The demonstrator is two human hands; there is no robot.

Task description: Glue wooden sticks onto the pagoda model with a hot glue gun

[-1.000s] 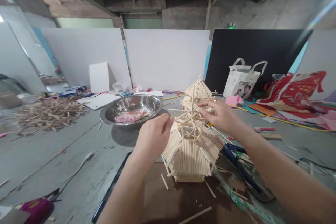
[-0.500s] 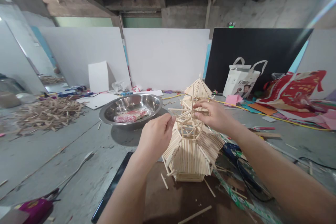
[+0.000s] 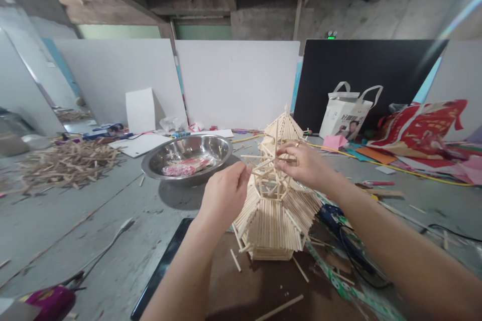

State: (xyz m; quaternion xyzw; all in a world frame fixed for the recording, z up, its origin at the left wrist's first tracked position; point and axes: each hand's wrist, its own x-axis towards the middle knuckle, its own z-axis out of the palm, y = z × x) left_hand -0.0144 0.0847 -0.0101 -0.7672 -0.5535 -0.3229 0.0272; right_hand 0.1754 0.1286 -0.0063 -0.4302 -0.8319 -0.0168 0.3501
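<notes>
A pagoda-like model point(image 3: 269, 223) built of thin wooden sticks stands before me. It has a wide sloping lower roof and an open stick frame above. My left hand point(image 3: 225, 191) is closed at the frame's left side, its fingertips beside the stick ends; whatever they pinch is hidden. From the right, my right hand point(image 3: 311, 164) pinches at the frame's top, thumb and fingers against an upright wooden stick point(image 3: 276, 133). A second pointed stick roof point(image 3: 285, 124) shows behind the frame. The model rests on a brown board point(image 3: 241, 291).
A steel basin point(image 3: 148, 165) with plastic-wrapped packets stands behind my left hand. Left lie a stick pile point(image 3: 75, 163), a purple glue gun point(image 3: 52, 303) and a dark flat slab point(image 3: 161, 271). Right are a dark blue tool point(image 3: 333, 215), green-patterned tape point(image 3: 331, 278) and a paper bag point(image 3: 344, 115).
My right hand has shifted very slightly left at the frame's top. My left hand and the model look almost the same.
</notes>
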